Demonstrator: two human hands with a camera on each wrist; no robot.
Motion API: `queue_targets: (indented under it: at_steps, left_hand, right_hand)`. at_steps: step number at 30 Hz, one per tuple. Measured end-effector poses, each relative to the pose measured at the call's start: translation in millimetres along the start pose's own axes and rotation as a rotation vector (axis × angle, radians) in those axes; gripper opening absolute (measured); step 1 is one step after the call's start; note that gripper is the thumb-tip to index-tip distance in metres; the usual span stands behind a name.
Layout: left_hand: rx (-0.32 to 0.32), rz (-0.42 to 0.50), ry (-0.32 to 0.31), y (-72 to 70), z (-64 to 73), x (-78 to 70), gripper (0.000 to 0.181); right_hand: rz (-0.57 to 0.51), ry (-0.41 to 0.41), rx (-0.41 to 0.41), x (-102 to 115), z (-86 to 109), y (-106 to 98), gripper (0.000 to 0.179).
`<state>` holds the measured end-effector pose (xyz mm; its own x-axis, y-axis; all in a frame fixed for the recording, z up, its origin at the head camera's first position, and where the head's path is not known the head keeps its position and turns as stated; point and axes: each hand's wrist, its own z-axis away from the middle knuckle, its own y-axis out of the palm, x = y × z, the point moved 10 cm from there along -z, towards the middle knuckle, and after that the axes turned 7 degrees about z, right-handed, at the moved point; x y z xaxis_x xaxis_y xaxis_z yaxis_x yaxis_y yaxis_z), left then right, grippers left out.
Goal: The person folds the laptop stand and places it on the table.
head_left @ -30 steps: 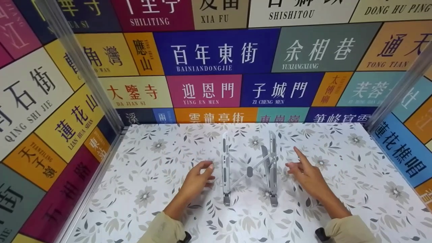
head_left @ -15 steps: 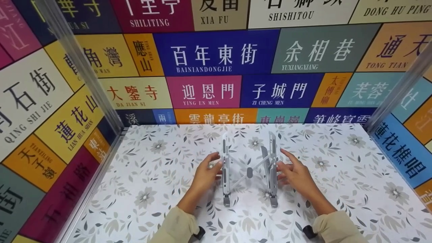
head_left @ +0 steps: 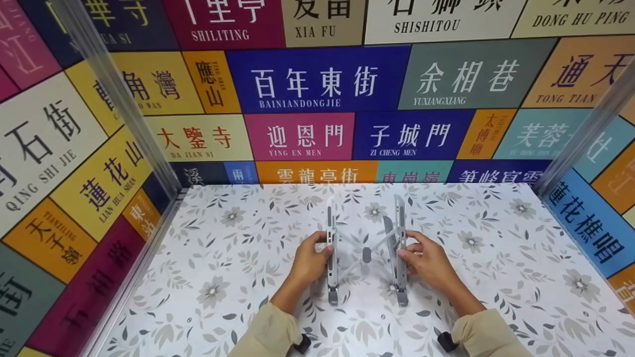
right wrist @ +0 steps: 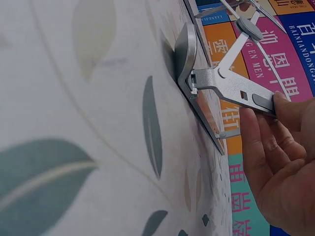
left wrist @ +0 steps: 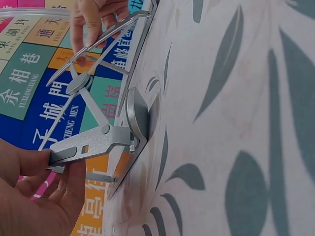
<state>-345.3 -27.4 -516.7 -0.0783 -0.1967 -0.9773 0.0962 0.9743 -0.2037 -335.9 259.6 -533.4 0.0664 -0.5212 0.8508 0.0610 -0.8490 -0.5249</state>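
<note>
A silver folding laptop stand (head_left: 367, 255) stands on the table, its two side arms joined by crossed bars with an oval hub between them. On its left side, my left hand (head_left: 312, 255) pinches the upper arm between thumb and fingers. My right hand (head_left: 426, 255) does the same at the right arm. The left wrist view shows the left thumb at the grey pad of the arm (left wrist: 93, 142), above an upturned front hook (left wrist: 138, 115). From the right wrist view, the right hand (right wrist: 280, 157) grips the matching arm (right wrist: 241, 91) near its grey pad.
The tabletop (head_left: 238, 277) has a white cover with grey leaves and flowers. Behind it rises a wall of coloured name panels (head_left: 317, 79), with another panelled wall on each side. Clear strips (head_left: 134, 109) run up the corners. Dark devices (head_left: 301, 343) sit at both sleeve cuffs.
Both hands have moved inward from either side of the laptop stand and now grip its side arms. The stand has stayed about where it was.
</note>
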Motion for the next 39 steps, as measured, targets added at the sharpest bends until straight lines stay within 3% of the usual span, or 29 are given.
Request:
queue_targets:
  at_steps: [4,11,28,39]
  left_hand:
    - [-0.018,-0.004,0.011,-1.0,0.5,0.7,0.026]
    - [-0.058,-0.054,0.053,-2.6,0.7,-2.0,0.025]
    - [-0.024,-0.111,0.097,4.5,1.9,-9.7,0.024]
    - [-0.044,-0.2,0.14,8.9,1.9,-13.3,0.024]
  right_hand:
    - [-0.013,0.002,-0.014,-1.6,-1.0,1.7,0.046]
    - [-0.053,0.004,-0.012,-2.0,-0.8,4.9,0.047]
    - [-0.021,0.052,0.025,-2.4,0.3,8.7,0.041]
    - [-0.022,0.049,0.058,-0.2,-0.6,12.9,0.04]
